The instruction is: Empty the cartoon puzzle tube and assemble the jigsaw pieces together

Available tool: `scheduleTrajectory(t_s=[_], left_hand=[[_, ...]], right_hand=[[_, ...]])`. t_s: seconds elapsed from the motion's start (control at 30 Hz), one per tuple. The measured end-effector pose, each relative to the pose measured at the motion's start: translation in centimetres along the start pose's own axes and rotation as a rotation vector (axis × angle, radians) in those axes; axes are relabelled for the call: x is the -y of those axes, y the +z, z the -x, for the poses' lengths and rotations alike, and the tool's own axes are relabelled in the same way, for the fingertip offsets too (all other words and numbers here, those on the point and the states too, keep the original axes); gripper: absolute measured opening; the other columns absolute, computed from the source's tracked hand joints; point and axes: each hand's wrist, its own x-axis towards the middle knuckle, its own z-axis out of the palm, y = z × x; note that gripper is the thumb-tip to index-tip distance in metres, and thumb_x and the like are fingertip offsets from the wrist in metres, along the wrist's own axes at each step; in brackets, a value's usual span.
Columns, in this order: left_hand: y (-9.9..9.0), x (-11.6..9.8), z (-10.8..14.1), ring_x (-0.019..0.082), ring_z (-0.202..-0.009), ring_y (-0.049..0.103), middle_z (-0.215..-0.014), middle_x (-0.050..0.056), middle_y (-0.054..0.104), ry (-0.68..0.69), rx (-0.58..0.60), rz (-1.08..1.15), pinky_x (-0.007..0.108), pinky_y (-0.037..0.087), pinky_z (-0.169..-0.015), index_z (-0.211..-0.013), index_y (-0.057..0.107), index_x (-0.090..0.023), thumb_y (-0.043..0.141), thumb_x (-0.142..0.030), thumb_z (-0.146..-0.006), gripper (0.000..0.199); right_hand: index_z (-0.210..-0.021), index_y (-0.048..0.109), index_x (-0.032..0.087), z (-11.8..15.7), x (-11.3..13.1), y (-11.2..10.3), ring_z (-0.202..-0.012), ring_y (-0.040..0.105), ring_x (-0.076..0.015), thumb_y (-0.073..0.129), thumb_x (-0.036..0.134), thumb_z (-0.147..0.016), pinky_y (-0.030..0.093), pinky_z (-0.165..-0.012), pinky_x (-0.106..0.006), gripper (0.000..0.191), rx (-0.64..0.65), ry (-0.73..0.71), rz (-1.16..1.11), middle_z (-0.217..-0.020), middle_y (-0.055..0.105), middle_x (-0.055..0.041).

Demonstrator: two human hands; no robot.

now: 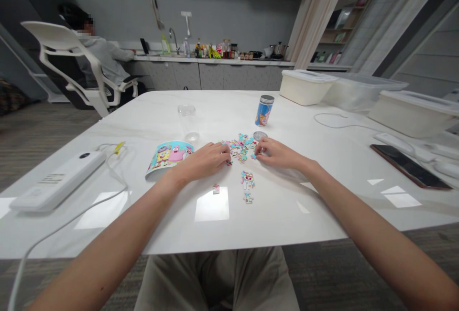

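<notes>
Hands, two. Left hand (214,157): fingers curled down at the left edge of the puzzle heap (243,148); whether they grip a piece cannot be told. Right hand (274,153): fingers bent inward at the heap's right edge; grip likewise unclear.
Heap, one, between the hands; pieces too small and overlapped to count.
Patterned section (247,180), one, nearer the wearer; below it, small patterned bit (248,198), one. Stray piece (215,188), one, to their left.
Round metal lid (260,135), one, just behind the right hand. Blue tin (264,110), one, upright beyond it. Clear jar (189,122), one, upright. Cartoon sheet (168,155), one, curved, beside the left forearm.
Storage boxes (304,87), three, far right. Phone (409,165), one, lying flat.
Forearms, two, bare, converging over the white surface (279,225).
</notes>
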Motion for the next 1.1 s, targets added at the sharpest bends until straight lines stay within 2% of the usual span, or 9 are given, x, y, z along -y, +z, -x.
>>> scheduleTrajectory(t_s=[0.2, 0.33, 0.43, 0.63, 0.77, 0.87, 0.93, 1.03, 1.1], left_hand=[[-0.9, 0.3, 0.3, 0.019, -0.086, 0.054, -0.096, 0.006, 0.061, -0.035, 0.024, -0.096, 0.033, 0.040, -0.079, -0.093, 0.057, -0.018, 0.043, -0.016, -0.093, 0.014], [-1.2, 0.2, 0.5, 0.019, -0.087, 0.054, -0.095, 0.006, 0.060, -0.032, 0.031, -0.086, 0.032, 0.039, -0.078, -0.093, 0.057, -0.018, 0.045, -0.018, -0.094, 0.011], [-1.2, 0.2, 0.5, 0.018, -0.087, 0.054, -0.094, 0.005, 0.061, -0.038, 0.053, -0.087, 0.032, 0.039, -0.078, -0.096, 0.057, -0.018, 0.045, -0.021, -0.095, 0.012], [-1.0, 0.8, 0.7, 0.019, -0.086, 0.056, -0.093, 0.006, 0.063, -0.050, 0.080, -0.154, 0.032, 0.038, -0.077, -0.096, 0.058, -0.017, 0.043, -0.021, -0.096, 0.015], [-2.1, 1.4, 1.1, 0.017, -0.079, 0.057, -0.084, 0.005, 0.064, -0.072, 0.106, -0.126, 0.030, 0.038, -0.075, -0.088, 0.059, -0.017, 0.041, -0.023, -0.096, 0.020], [-3.6, 1.7, 1.8, 0.015, -0.068, 0.055, -0.073, 0.002, 0.062, -0.184, 0.178, 0.015, 0.028, 0.038, -0.068, -0.074, 0.059, -0.018, 0.051, -0.038, -0.092, 0.028], [-4.4, 1.5, 2.1, 0.013, -0.063, 0.054, -0.070, 0.000, 0.061, -0.262, 0.275, 0.230, 0.025, 0.036, -0.061, -0.071, 0.061, -0.018, 0.061, -0.048, -0.084, 0.033], [-4.6, 1.0, 2.3, 0.012, -0.063, 0.054, -0.071, -0.002, 0.061, -0.246, 0.440, 0.510, 0.023, 0.037, -0.058, -0.077, 0.065, -0.020, 0.071, -0.050, -0.072, 0.031], [-4.3, 0.5, 2.2, 0.012, -0.066, 0.055, -0.073, -0.002, 0.060, -0.207, 0.490, 0.612, 0.022, 0.039, -0.059, -0.082, 0.066, -0.020, 0.075, -0.046, -0.068, 0.031]], right_hand=[[-0.086, 0.065, 0.017, 0.2, -0.1, -0.4, -0.086, 0.056, -0.0194, 0.056, 0.024, -0.082, 0.045, -0.082, -0.035, 0.012, -0.016, -0.017, -0.011, -0.093, 0.055, -0.0066], [-0.088, 0.065, 0.019, 0.4, 0.8, -0.9, -0.085, 0.056, -0.0193, 0.064, 0.038, -0.082, 0.045, -0.080, -0.035, 0.021, 0.057, -0.042, -0.018, -0.094, 0.056, -0.0067], [-0.086, 0.064, 0.020, 0.4, 0.9, -1.0, -0.080, 0.055, -0.0182, 0.066, 0.042, -0.080, 0.045, -0.076, -0.034, 0.023, 0.113, -0.042, -0.034, -0.092, 0.057, -0.0056], [-0.086, 0.066, 0.018, 0.1, -0.7, -0.7, -0.077, 0.057, -0.0178, 0.053, 0.034, -0.088, 0.044, -0.073, -0.030, 0.021, 0.031, 0.032, 0.033, -0.086, 0.061, -0.0061], [-0.095, 0.063, 0.020, 0.2, -1.7, -1.3, -0.076, 0.060, -0.0175, 0.036, 0.018, -0.091, 0.041, -0.072, -0.028, 0.027, -0.083, 0.228, 0.045, -0.082, 0.067, -0.0037], [-0.100, 0.062, 0.020, 0.3, -2.1, -1.8, -0.076, 0.061, -0.0170, 0.035, 0.009, -0.085, 0.039, -0.070, -0.026, 0.033, -0.163, 0.371, 0.058, -0.081, 0.069, -0.0019], [-0.098, 0.062, 0.020, 0.3, -2.1, -1.8, -0.078, 0.061, -0.0172, 0.035, 0.010, -0.085, 0.039, -0.070, -0.025, 0.032, -0.173, 0.396, 0.071, -0.083, 0.070, -0.0023], [-0.099, 0.064, 0.020, 0.2, -1.8, -1.5, -0.079, 0.062, -0.0179, 0.037, 0.013, -0.086, 0.040, -0.070, -0.025, 0.030, -0.143, 0.393, 0.090, -0.084, 0.071, -0.0033], [-0.099, 0.064, 0.020, 0.1, -1.5, -1.2, -0.079, 0.062, -0.0186, 0.038, 0.016, -0.088, 0.040, -0.070, -0.026, 0.029, -0.113, 0.385, 0.096, -0.083, 0.072, -0.0035]])
